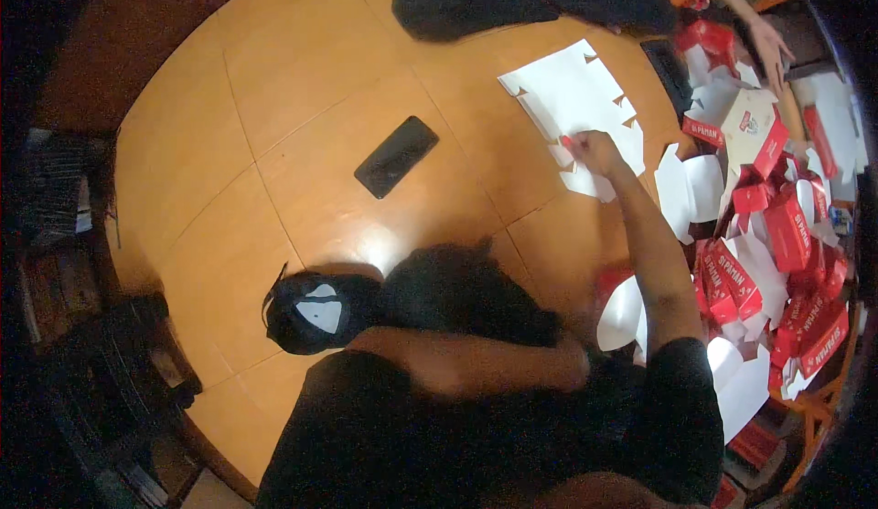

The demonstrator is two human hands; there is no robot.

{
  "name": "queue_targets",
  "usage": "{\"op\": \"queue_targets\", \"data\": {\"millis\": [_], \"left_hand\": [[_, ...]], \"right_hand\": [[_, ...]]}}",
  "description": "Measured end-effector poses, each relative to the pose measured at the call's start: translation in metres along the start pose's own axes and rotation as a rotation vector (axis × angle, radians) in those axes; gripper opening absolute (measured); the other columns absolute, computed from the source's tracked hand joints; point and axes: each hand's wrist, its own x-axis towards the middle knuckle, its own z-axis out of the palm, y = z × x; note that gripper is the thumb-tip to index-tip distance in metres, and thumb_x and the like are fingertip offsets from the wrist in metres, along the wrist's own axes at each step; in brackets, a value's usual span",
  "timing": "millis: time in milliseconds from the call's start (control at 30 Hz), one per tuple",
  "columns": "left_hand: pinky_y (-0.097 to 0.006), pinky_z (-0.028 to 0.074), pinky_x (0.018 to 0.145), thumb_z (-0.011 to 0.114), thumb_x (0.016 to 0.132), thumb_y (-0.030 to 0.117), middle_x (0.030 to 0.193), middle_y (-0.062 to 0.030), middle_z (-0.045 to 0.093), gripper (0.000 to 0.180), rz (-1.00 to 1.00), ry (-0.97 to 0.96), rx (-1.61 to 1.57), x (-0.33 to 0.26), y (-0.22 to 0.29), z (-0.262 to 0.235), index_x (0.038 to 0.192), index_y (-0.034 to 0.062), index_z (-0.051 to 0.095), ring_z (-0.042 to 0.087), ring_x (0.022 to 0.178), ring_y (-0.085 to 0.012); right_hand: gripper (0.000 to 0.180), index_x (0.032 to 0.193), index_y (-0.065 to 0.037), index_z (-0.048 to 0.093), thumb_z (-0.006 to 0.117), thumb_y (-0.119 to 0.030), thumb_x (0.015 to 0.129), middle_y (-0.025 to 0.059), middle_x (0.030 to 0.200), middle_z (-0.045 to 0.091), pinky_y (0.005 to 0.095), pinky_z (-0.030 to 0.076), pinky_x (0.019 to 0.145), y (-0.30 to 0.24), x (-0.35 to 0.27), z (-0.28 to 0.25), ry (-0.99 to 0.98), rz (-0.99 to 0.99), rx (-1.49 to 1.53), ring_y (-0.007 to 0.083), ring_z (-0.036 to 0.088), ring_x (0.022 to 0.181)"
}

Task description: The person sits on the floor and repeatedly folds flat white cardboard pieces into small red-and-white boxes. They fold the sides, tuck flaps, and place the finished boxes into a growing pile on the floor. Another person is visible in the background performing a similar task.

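A flat white cardboard box blank [572, 84] with slots and small flaps along its edges lies on the tiled floor. My right hand [596, 154] reaches over it, its fingers closed on a flap at the near left edge, where a small red patch shows. My left forearm crosses low in front of my body, and my left hand [572, 365] is blurred and dark, near a curved white card piece [624, 315]. What its fingers do is hidden.
A pile of red-and-white cardboard boxes [791, 230] fills the right side. A black phone [396, 157] lies on the floor [302, 125]. A black cap-like item [320, 312] is by my legs. Another person's hand [768, 47] extends over the pile; their dark-clothed legs [494, 1] are at the far side.
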Motion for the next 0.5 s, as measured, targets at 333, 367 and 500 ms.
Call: {"op": "queue_targets", "data": {"millis": [333,367,500], "left_hand": [[-0.053,0.050,0.066,0.058,0.088,0.020,0.078,-0.0231,0.064,0.024,-0.430,1.430,-0.580,-0.103,-0.051,-0.214,0.100,-0.0012,0.059,0.061,0.067,-0.0417],[-0.053,0.048,0.065,0.060,0.087,0.019,0.077,-0.0236,0.063,0.023,-0.349,1.688,-0.539,-0.102,-0.065,-0.220,0.094,-0.0021,0.058,0.060,0.067,-0.0431],[-0.040,0.052,0.061,0.066,0.091,0.019,0.072,-0.0116,0.059,0.023,-0.413,1.800,-0.559,-0.088,-0.110,-0.219,0.083,0.0016,0.055,0.062,0.067,-0.0235]], "right_hand": [[0.026,0.084,-0.001,0.065,0.063,-0.023,0.096,0.0012,0.073,0.062,0.0269,0.049,0.057,-0.004,-0.052,-0.051,0.316,0.053,0.663,0.0096,0.060,0.065],[0.026,0.083,-0.001,0.065,0.063,-0.023,0.096,0.0015,0.072,0.062,0.0265,0.050,0.059,-0.010,-0.060,-0.063,0.330,0.017,0.637,0.0093,0.060,0.065],[0.019,0.087,-0.006,0.065,0.060,-0.021,0.096,0.0004,0.081,0.062,0.0251,0.051,0.067,-0.055,-0.109,-0.099,0.288,-0.017,0.799,0.0074,0.059,0.071]]}}
